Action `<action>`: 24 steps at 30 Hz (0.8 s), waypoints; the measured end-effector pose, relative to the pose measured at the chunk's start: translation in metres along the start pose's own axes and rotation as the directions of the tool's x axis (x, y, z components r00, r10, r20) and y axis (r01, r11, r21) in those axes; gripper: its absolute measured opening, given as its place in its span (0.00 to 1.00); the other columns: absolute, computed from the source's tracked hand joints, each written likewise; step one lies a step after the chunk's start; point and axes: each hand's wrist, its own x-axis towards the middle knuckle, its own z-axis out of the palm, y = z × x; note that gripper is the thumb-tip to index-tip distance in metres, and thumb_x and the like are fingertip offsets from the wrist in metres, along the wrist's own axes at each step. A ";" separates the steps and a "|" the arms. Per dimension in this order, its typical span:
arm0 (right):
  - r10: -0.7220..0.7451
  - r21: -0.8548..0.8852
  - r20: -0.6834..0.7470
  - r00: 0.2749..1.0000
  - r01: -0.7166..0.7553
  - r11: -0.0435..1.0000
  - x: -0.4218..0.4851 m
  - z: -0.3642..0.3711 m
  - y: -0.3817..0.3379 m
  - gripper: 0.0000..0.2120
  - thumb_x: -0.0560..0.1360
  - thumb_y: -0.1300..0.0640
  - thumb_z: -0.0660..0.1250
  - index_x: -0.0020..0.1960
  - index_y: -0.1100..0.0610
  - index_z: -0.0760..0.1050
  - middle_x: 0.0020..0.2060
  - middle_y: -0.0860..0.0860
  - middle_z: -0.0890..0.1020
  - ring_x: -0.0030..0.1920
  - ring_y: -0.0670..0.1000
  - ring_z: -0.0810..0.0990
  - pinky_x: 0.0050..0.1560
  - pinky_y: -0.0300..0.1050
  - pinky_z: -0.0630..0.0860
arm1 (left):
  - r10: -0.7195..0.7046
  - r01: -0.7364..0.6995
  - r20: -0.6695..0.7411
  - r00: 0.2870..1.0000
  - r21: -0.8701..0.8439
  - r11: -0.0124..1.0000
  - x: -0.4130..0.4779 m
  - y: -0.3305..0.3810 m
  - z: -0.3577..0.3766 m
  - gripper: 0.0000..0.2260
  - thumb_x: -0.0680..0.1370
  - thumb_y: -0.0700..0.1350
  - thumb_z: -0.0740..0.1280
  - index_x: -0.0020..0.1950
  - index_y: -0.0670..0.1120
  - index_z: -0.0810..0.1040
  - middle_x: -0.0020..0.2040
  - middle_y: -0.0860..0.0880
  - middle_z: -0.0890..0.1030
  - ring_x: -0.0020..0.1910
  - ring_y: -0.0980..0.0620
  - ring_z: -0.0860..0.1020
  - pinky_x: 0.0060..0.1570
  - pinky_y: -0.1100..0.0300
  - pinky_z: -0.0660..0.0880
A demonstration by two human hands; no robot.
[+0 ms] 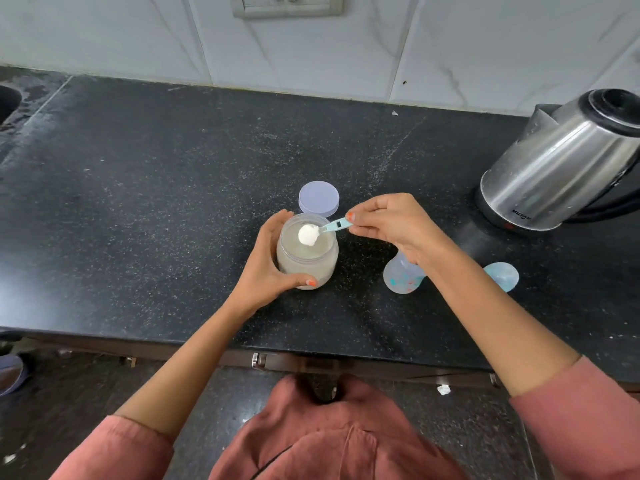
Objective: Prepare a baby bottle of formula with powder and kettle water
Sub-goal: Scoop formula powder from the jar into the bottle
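A clear powder jar (306,263) stands open on the black counter (138,202), and my left hand (266,268) wraps around its side. My right hand (391,223) pinches the handle of a light blue scoop (334,226), whose bowl carries a heap of white powder (308,234) just over the jar's mouth. The baby bottle (401,275), clear with coloured marks, stands to the right of the jar, partly hidden under my right wrist. Its pale blue cap (502,276) lies further right.
The jar's lilac lid (318,199) lies flat just behind the jar. A steel electric kettle (568,161) stands on its base at the right rear. A tiled wall with a socket plate (287,5) backs the counter. A dark opening (8,102) shows at the far left.
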 end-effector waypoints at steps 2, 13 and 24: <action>0.007 -0.012 0.028 1.000 -0.006 1.000 0.003 -0.003 -0.003 0.05 0.71 0.68 0.69 0.47 0.68 0.78 0.40 0.55 0.81 0.40 0.47 0.81 0.40 0.34 0.80 | 0.021 -0.022 -0.062 0.998 -0.012 1.000 -0.004 0.002 0.002 0.48 0.56 0.61 0.78 0.69 0.51 0.59 0.70 0.53 0.66 0.69 0.58 0.66 0.68 0.66 0.63; 0.081 -0.055 0.178 0.981 -0.073 0.996 0.016 -0.012 -0.020 0.04 0.71 0.70 0.67 0.46 0.67 0.77 0.40 0.55 0.81 0.41 0.48 0.81 0.39 0.35 0.81 | 0.259 -0.175 -0.423 0.869 0.227 0.958 -0.035 0.024 0.023 0.19 0.69 0.50 0.71 0.58 0.56 0.71 0.59 0.61 0.73 0.62 0.54 0.72 0.64 0.61 0.68; 0.115 -0.096 0.237 0.965 -0.095 0.991 0.024 -0.020 -0.023 0.04 0.71 0.69 0.68 0.46 0.66 0.77 0.41 0.57 0.81 0.40 0.49 0.81 0.40 0.37 0.81 | 0.273 -0.212 -0.207 0.939 0.275 0.938 -0.035 0.030 0.107 0.13 0.70 0.49 0.69 0.53 0.49 0.75 0.53 0.58 0.75 0.54 0.64 0.73 0.56 0.70 0.69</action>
